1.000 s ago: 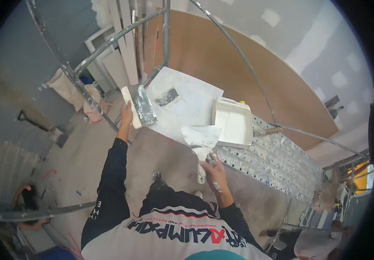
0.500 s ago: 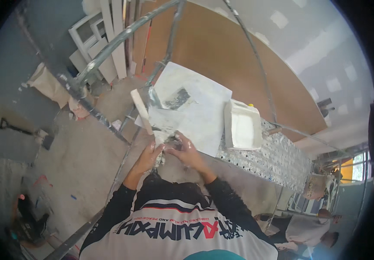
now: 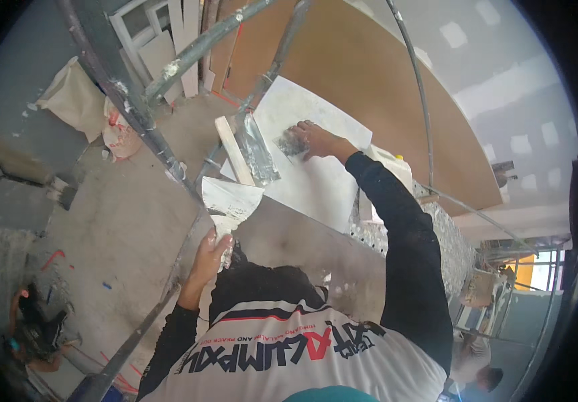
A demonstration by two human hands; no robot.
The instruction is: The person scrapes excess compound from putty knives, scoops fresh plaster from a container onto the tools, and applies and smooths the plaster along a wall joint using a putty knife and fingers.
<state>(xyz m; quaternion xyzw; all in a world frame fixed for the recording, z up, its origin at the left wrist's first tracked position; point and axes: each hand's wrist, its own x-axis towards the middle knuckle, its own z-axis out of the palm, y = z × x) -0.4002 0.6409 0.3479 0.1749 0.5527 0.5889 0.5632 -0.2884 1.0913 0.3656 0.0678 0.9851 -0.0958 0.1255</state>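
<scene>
My left hand (image 3: 207, 260) is closed round the handle of a wide putty knife (image 3: 230, 199). Its blade points away from me and is smeared with white compound. My right hand (image 3: 314, 139) reaches out over a white board (image 3: 329, 194), fingers curled down on a dark grey, dusty flat piece (image 3: 290, 145), whose kind I cannot make out. At the board's left edge lies a trowel with a pale wooden handle (image 3: 234, 151) and a smeared metal blade (image 3: 259, 151). My right arm partly hides a white plastic container (image 3: 396, 167).
Scaffold pipes (image 3: 188, 60) cross close on the left and far side. A perforated metal plank (image 3: 440, 224) extends right beneath the board. Below left are a concrete floor (image 3: 121, 221), sacks (image 3: 74, 97) and a shovel (image 3: 34, 182). Other people (image 3: 470, 358) are at the lower right and lower left.
My hands were together at the near edge of the board. My right hand has moved away onto the dark grey piece, while the left keeps the putty knife, its blade now in plain sight.
</scene>
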